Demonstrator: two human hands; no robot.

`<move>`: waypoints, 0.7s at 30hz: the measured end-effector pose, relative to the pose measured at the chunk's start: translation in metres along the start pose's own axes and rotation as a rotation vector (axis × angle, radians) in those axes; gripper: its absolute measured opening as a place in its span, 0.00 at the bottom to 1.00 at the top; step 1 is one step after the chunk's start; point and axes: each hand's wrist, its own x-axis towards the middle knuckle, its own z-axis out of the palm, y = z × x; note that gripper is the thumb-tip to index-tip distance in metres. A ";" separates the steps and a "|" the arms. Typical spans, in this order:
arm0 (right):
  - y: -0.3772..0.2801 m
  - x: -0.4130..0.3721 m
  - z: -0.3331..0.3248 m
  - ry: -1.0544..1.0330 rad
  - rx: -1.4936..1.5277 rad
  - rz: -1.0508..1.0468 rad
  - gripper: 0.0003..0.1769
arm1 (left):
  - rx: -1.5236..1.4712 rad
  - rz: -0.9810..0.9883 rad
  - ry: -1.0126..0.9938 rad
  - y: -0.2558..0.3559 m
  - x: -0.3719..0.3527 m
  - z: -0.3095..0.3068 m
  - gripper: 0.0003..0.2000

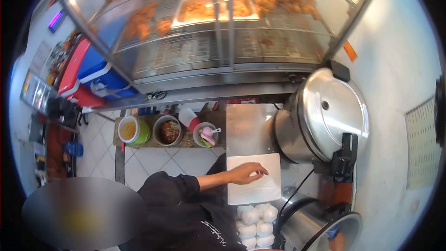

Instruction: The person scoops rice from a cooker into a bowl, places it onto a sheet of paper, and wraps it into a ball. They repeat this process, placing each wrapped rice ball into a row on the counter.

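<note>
Your left hand [251, 172]: palm down over the white paper [253, 193], fingers loosely curled, narrow gap to the thumb, no object seen in it; contact unclear. Your right hand: out of view, state cannot be told. Paper: flat on the steel counter [251, 128], nearly square, no clear long axis; sides run roughly along the counter's edge. White wrapped bundles [256, 223] lie just beside it, lidded steel cooker [334, 116] beyond, three tubs [168, 130] on a separate shelf [186, 139].

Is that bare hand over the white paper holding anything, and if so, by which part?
Nothing that I can see: the hand is over the white paper, fingers loosely curled with nothing visible between them.
</note>
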 end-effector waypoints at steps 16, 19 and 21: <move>-0.057 -0.165 -0.054 -0.196 -0.280 0.469 0.10 | -0.367 0.414 -0.483 0.140 0.083 0.229 0.67; -0.085 -0.152 -0.077 -0.220 -0.171 0.521 0.07 | -0.590 0.190 -0.544 0.148 0.076 0.235 0.68; -0.093 -0.145 -0.082 -0.294 -0.145 0.522 0.07 | -0.596 0.115 -0.559 0.160 0.074 0.231 0.68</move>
